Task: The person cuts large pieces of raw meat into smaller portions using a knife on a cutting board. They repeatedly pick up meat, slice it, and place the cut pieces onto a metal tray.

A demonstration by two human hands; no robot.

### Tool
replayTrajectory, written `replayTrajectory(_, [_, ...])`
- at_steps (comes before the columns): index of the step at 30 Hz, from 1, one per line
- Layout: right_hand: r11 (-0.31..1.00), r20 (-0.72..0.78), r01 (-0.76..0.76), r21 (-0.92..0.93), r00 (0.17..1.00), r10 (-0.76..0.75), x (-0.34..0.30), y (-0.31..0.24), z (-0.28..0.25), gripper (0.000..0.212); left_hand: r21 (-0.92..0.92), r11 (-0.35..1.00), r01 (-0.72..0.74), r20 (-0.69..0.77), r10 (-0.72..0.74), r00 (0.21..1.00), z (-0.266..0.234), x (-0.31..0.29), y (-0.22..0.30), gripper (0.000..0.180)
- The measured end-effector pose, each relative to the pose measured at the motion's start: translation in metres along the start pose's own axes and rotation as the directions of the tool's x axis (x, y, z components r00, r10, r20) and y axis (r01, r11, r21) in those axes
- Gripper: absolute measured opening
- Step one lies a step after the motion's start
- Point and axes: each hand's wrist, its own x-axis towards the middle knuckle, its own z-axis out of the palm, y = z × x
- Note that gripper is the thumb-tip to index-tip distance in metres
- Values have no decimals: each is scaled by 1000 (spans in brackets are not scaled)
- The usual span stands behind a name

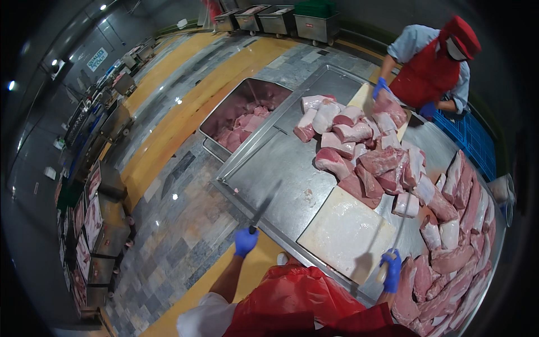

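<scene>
My left hand is closed round the dark handle of a knife. Its long, tapering blade points up and away over the steel table's near-left edge. My right hand grips a pale-handled tool beside the right edge of a white cutting board. A thin, straight shaft seems to run from it toward the meat; whether it is a blade or a rod I cannot tell. Cut meat pieces are heaped just beyond the board. Long strips of meat lie right of my right hand.
A steel table bears all this. Against its far-left side stands a steel bin with meat inside. Across the table a co-worker in a red apron handles meat at another board. Blue crates stand at right; wheeled steel carts line the back.
</scene>
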Motion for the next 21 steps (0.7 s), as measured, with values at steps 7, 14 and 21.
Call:
replayTrajectory(7, [959,-304,161,-232,925,-229,190,57,-140,12,-68,998,-10,108,17,994,29,-63,14,37])
replayTrajectory(14, [860,-157,400,-317,872,-463,298,43,-201,13,-141,990,2,-2,-3,1000,31,-87,-33,34])
replayTrajectory(21, [569,-572,-208,-796,566,-593,311,33,-144,72,-189,963,192,-77,-210,975,19,-121,-46,38])
